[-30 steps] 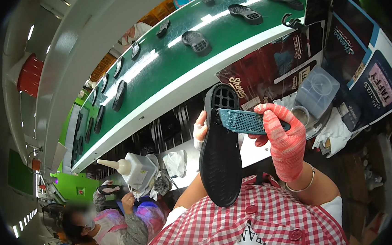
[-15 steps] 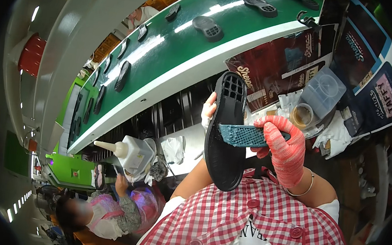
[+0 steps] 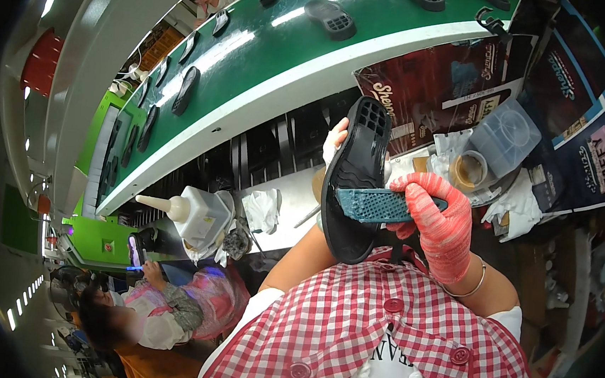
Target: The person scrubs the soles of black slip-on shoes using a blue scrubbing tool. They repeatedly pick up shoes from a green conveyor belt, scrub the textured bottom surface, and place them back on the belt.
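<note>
A black shoe sole (image 3: 363, 155) stands lengthwise in front of my chest, its grid-patterned end at the top. My left hand (image 3: 336, 138) grips it from behind at the left edge; a few fingertips show and the rest is hidden by the sole. In a red knitted glove, my right hand (image 3: 445, 229) is closed around the right end of a flat teal brush (image 3: 371, 205) with a dimpled handle. The brush's left end lies across the hollow of the sole and seems to touch it.
Beyond is a green conveyor belt (image 3: 270, 55) carrying several soles. A white bottle with a long nozzle (image 3: 202, 217) stands left, near crumpled white cloth (image 3: 261, 210). To the right are a small cup of amber liquid (image 3: 469, 170) and a clear plastic container (image 3: 509, 138). A co-worker (image 3: 165, 313) sits left.
The sole has tilted, its lower end rising away from my apron. The brush keeps nearly the same place in my right hand. At left, the co-worker now holds something blue near a shoe.
</note>
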Tool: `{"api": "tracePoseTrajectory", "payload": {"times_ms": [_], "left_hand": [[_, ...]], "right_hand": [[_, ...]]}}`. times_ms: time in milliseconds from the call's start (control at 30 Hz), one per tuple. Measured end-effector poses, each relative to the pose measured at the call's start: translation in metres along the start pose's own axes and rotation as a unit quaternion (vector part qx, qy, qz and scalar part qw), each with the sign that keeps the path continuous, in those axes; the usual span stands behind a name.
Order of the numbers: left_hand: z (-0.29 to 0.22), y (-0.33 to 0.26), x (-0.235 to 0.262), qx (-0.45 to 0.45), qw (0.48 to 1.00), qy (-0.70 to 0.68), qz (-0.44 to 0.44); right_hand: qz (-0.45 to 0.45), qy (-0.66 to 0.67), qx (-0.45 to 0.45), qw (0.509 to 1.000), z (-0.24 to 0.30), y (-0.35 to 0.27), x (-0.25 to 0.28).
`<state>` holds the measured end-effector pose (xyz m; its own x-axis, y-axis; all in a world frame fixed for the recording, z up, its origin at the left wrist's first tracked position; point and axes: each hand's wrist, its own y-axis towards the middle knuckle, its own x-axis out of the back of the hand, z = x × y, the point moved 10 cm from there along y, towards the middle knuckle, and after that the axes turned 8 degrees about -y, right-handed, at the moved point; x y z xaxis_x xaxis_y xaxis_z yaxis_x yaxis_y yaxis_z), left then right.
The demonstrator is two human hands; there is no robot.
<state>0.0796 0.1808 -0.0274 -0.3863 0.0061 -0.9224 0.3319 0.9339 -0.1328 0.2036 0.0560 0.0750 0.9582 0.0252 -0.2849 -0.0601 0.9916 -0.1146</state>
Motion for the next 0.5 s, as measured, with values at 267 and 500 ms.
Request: {"api": "tracePoseTrajectory", "payload": {"times_ms": [267, 500], "left_hand": [[0.025, -0.011, -0.043, 0.115, 0.980, -0.062, 0.151], [0.022, -0.036, -0.038, -0.046, 0.984, 0.095, 0.143]], "right_hand": [[0.027, -0.020, -0.023, 0.999, -0.005, 0.002, -0.007], [0.051, -0.037, -0.031, 0.998, -0.006, 0.005, -0.014]]}}
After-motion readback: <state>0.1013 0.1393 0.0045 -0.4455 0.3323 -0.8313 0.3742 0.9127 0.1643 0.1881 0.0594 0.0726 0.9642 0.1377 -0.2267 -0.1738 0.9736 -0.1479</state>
